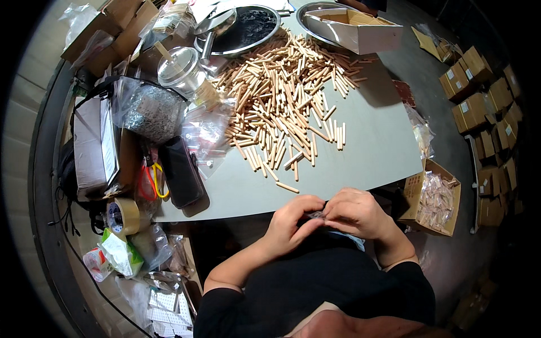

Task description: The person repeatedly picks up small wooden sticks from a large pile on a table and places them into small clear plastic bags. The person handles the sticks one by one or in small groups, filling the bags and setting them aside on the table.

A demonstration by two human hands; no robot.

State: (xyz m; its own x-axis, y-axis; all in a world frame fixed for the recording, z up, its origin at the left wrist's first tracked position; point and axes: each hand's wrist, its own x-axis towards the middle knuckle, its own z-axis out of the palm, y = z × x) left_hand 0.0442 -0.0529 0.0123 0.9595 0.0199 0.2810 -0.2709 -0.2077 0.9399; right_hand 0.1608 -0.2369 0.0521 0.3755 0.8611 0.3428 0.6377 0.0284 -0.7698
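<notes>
Close to my body, just off the table's near edge, my left hand (pixel 294 221) and my right hand (pixel 356 213) meet with fingertips pinched together. Between them shows a bit of a small clear plastic bag (pixel 315 214), gripped by both; the fingers cover most of it, so its contents cannot be made out. Beyond my hands a large heap of short wooden dowels (pixel 276 96) spreads over the grey-green table (pixel 366 152). One loose dowel (pixel 287 187) lies nearest to my left hand.
Left on the table are a dark phone (pixel 181 172), scissors (pixel 152 179), a bag of metal pieces (pixel 149 110) and a plastic tub (pixel 180 67). A metal bowl (pixel 248 28) and a white box (pixel 355 31) stand behind. An open carton (pixel 416 197) of small packets sits right.
</notes>
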